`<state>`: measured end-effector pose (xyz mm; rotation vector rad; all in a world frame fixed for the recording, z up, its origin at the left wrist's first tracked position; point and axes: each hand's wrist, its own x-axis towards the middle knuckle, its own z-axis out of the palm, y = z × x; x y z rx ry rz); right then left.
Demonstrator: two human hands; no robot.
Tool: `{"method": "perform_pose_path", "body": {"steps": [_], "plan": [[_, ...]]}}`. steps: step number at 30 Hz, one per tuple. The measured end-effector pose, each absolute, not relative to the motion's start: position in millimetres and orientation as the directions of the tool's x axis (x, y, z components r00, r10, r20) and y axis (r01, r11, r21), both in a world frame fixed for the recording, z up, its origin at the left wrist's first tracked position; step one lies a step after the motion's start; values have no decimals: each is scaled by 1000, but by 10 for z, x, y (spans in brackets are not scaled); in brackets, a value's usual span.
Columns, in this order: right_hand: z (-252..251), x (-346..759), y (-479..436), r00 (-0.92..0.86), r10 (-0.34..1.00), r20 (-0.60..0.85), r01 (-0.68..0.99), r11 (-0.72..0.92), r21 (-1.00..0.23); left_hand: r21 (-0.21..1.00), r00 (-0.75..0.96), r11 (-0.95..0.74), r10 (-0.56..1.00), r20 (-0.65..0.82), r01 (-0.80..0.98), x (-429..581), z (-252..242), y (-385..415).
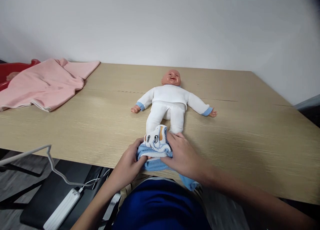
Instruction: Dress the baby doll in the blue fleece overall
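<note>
A baby doll (166, 96) in a white top and white leggings lies on its back on the wooden table, head away from me and arms spread. At its lower legs, a blue and white garment (155, 145) with an embroidered animal face is bunched up. My left hand (131, 158) grips the garment's left side, thumb in front. On the right side my right hand (182, 153) is closed on the same cloth. The doll's feet are hidden by the garment and my hands. One blue end of the cloth hangs over the near table edge.
A pink cloth (50, 85) lies at the left, partly over a red container (15, 68). Below the table's left front edge, a white power strip (62, 208) with cables rests on a black chair seat (35, 206). A wall (160, 27) stands behind the table (250, 136).
</note>
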<state>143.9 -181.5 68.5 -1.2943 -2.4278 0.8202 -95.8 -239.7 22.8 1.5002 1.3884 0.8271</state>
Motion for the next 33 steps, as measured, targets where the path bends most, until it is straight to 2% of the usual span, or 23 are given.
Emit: {"method": "perform_pose_path", "body": {"steps": [4, 8, 14, 19, 25, 33], "plan": [[649, 1476, -1797, -525, 851, -15, 645, 386, -660, 951, 156, -29, 987, -20, 307, -967, 229, -2365], [633, 1518, -1734, -528, 848, 38, 576, 391, -718, 941, 164, -90, 986, 37, 327, -1015, 171, -2265], [602, 1576, -1655, -528, 843, 104, 460, 387, -799, 908, 235, -326, 935, 267, 265, -1031, 186, -2062], [626, 1583, -1597, -555, 815, 165, 361, 415, -835, 940, 278, -289, 932, 233, 180, -1033, 249, -1968], [596, 1626, -1523, -555, 785, 273, 383, 533, -754, 979, 249, -181, 956, 153, 90, -1077, 199, -1943], [659, 1674, -1395, -597, 747, 292, 326, 559, -763, 996, 324, -69, 945, 45, 63, -1134, 363, -1781]]}}
